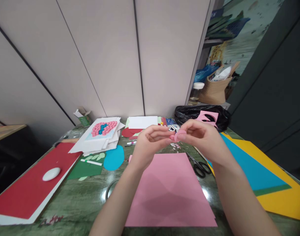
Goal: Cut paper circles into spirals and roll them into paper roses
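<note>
A small curled strip of pink paper (181, 135) is held up between my two hands, above the far edge of a pink paper sheet (172, 190). The fingers of my left hand (152, 141) pinch its left end, which looks tightly rolled. At the strip's right side, my right hand (201, 137) pinches the looser, curved part between thumb and fingers. Black-handled scissors (201, 168) lie on the table just right of the pink sheet, below my right hand.
On the left are a red sheet (41, 177) with a white oval object (51, 174), a blue paper circle (114, 158) and a stack of white sheets with a pink and blue design (103, 128). Blue (248, 164) and yellow sheets (285, 203) lie right; a black bag (186, 113) stands behind.
</note>
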A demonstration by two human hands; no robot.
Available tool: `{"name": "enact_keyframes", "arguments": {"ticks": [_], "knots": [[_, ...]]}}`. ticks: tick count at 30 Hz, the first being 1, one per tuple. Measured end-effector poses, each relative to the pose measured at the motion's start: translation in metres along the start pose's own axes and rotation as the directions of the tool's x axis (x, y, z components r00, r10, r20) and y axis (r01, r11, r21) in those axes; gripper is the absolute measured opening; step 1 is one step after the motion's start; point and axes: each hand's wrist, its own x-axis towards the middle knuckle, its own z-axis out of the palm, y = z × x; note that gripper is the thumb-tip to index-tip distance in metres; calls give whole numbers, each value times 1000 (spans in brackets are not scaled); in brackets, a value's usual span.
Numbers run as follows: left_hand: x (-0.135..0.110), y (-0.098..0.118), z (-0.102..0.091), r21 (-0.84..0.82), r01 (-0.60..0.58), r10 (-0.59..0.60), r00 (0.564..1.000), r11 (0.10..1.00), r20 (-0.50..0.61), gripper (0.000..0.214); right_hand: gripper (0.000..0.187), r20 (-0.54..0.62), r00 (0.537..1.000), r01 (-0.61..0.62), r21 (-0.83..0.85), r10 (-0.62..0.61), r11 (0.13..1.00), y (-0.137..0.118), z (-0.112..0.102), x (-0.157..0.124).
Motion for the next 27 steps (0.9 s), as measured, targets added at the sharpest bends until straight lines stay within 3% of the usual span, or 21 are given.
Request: {"name": "enact_keyframes", "arguments": {"ticks": [7, 11, 14, 17, 18, 20, 21, 22, 24, 27], "knots": [[-9, 5, 14, 221, -158, 187, 975, 962, -116, 15, 16, -249, 957, 87, -248, -151, 965, 6, 11, 3], [-11, -2, 17, 368, -300, 366, 922, 880, -124, 12, 18, -351, 905, 87, -401, -240, 912, 12, 18, 2], [-12, -7, 18, 453, -396, 475, 877, 799, -71, 15, 18, -370, 866, 103, -526, -336, 844, 14, 20, 3], [-13, -9, 17, 499, -437, 512, 859, 748, -16, 19, 11, -303, 827, 176, -661, -473, 730, 16, 16, 4], [-13, -9, 17, 508, -439, 514, 858, 741, -9, 20, 9, -263, 787, 222, -724, -559, 653, 15, 13, 4], [-13, -8, 16, 539, -445, 532, 847, 715, -7, 21, 19, -130, 654, 327, -839, -745, 434, 13, 5, 3], [-13, -7, 15, 562, -453, 549, 836, 692, -1, 22, 24, -52, 588, 372, -869, -807, 326, 11, 1, 2], [-13, -7, 14, 589, -464, 568, 823, 662, 9, 23, 28, 41, 550, 428, -872, -834, 239, 8, -2, -1], [-13, -5, 13, 631, -482, 596, 802, 608, 39, 25, 29, 147, 531, 500, -850, -834, 169, 1, -5, -6], [-12, -4, 12, 651, -491, 617, 786, 579, 44, 27, 23, 223, 611, 504, -849, -760, 156, -7, -3, -12]]}}
